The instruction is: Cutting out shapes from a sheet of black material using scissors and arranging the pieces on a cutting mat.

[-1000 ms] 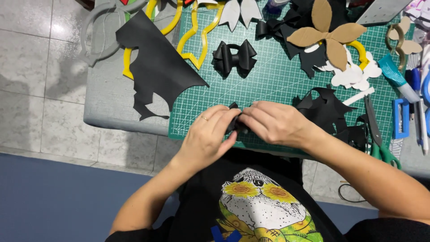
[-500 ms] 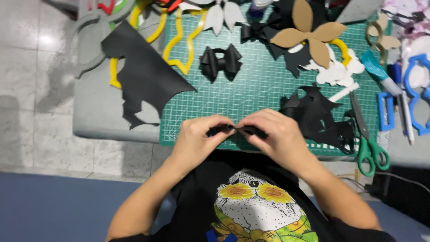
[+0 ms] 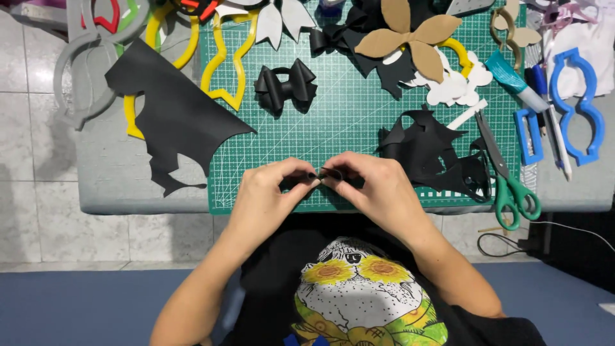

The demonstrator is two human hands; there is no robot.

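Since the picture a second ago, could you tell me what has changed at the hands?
Little changed. The left hand and right hand stay together over the green cutting mat, still pinching the small black piece, only regripping slightly. The finished black bow and scissors stayed where they were.

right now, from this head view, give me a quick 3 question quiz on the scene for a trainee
1. True or false: the finished black bow lies on the green cutting mat, apart from both hands.
2. What do the left hand and right hand pinch between their fingertips?
A. a small black piece
B. a yellow template
C. a blue pen
3. What colour are the handles of the scissors at the right edge of the mat?

Key
1. True
2. A
3. Green
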